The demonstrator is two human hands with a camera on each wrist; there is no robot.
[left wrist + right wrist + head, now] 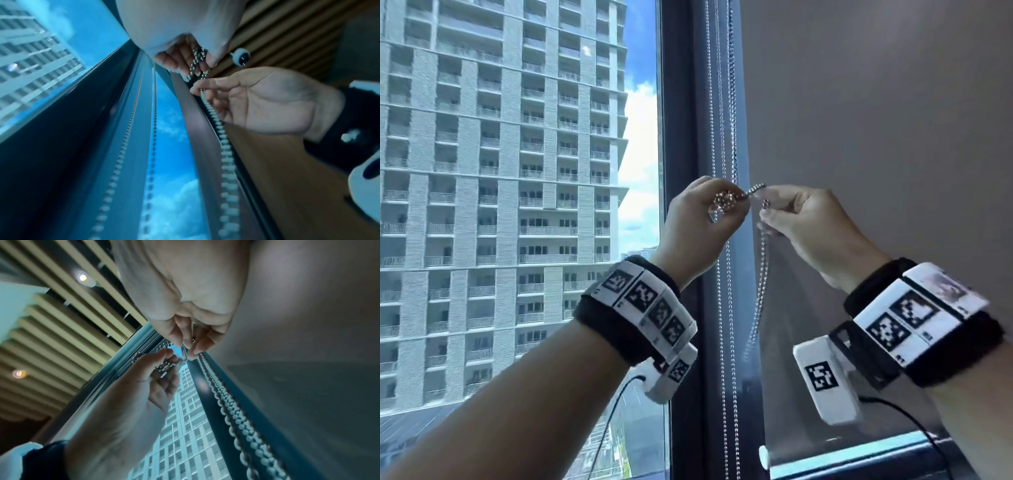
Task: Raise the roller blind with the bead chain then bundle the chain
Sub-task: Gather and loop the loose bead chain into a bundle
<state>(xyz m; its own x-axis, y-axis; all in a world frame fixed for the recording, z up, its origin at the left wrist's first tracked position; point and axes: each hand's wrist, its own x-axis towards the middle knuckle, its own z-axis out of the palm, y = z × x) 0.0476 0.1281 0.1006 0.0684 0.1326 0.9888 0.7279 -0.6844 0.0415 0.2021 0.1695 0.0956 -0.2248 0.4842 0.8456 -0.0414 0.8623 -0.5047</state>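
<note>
Since the chain has to end up as one compact bundle, both hands work close together in front of the window frame, well above the sill.

Left hand: fingers curled, pinching a small wad of gathered loops of the bead chain. Likely held tight so the loops don't spill while more gets added.

Between the hands a short taut run of beads bridges the gap, probably the wrap being laid on.

Right hand: thumb and fingertips pinch the strand just beside the wad; slack hangs down from it as a loop, so it looks like the feed side.

Right of that, roller blind fabric covers most of its pane; its bottom bar sits low near the sill. Can't tell whether raising is finished.

Risk, my read: the beads look slick, so a loose pinch would drop the wad.
</note>
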